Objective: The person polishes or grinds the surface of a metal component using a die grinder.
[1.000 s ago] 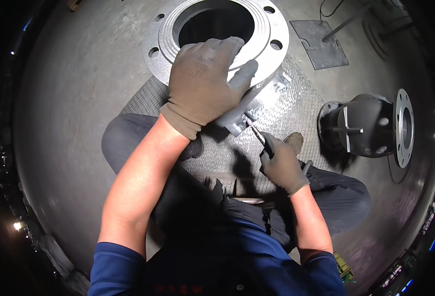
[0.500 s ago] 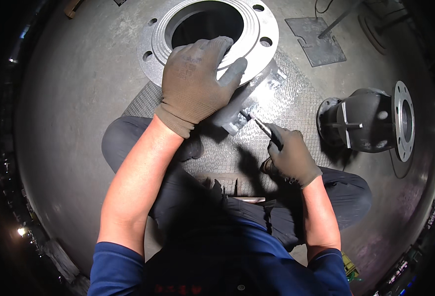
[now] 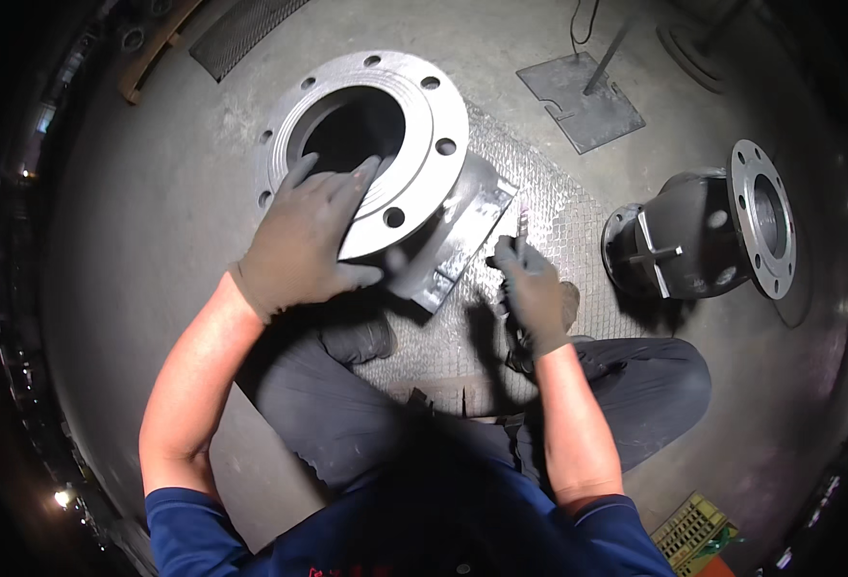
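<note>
A dark, bulbous metal pipe fitting with a bright round flange (image 3: 436, 115) stands between my legs, its bore facing up. Bolt holes ring the flange. My gloved left hand (image 3: 309, 236) grips the near left of the flange, fingers hooked over the bore's edge and thumb spread along the outer rim. On the fitting's side, towards my right hand, is a raised ledge with a flat face (image 3: 467, 240). In my gloved right hand (image 3: 536, 293) is a slender tool (image 3: 523, 228) with a shiny tip pointing away from me, apart from the ledge. Its exact kind is unclear.
A textured mat (image 3: 563, 212) lies under the fitting. A second flanged fitting (image 3: 698, 231) rests on its side at the right. A flat metal plate with a post (image 3: 583, 111) lies beyond. A yellow slotted crate (image 3: 688, 529) is at lower right, a mesh strip (image 3: 246, 34) at upper left.
The flange appears lower and further left, and more tilted. My left hand has moved left and down with it. The tool in my right hand has come away from the ledge.
</note>
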Action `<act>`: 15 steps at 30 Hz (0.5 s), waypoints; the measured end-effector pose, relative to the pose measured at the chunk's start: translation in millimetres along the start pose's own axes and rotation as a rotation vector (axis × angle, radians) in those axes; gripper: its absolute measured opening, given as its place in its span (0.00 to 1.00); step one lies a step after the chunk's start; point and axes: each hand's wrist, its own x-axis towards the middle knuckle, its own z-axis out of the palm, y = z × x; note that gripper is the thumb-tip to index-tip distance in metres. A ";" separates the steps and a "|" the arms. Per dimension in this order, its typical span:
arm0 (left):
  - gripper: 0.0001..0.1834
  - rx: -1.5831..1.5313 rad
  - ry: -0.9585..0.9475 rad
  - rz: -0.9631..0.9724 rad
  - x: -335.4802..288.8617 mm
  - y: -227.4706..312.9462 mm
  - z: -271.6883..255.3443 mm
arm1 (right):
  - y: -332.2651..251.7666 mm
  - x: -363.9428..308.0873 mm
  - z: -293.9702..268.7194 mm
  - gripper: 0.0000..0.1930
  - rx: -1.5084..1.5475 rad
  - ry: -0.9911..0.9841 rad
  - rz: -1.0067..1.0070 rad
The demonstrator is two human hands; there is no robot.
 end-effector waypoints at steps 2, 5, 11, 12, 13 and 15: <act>0.60 0.049 0.005 0.047 0.2 -3.3 0.0 | 4.9 -2.5 20.0 0.26 0.029 -0.091 0.112; 0.51 0.049 0.002 -0.080 2.9 1.6 8.2 | 25.9 3.8 50.7 0.23 -0.056 0.115 -0.261; 0.52 0.050 0.033 -0.183 20.5 32.0 11.1 | 12.8 28.3 26.2 0.19 -0.087 0.067 -0.224; 0.54 0.043 0.043 -0.241 26.7 42.8 12.8 | 12.2 39.0 19.3 0.19 -0.035 0.092 -0.304; 0.57 0.027 0.031 -0.284 36.0 53.4 15.9 | 12.7 54.0 6.4 0.19 -0.041 0.044 -0.221; 0.58 0.026 0.066 -0.357 53.1 72.3 24.4 | -13.1 73.9 -5.0 0.19 -0.107 0.089 -0.209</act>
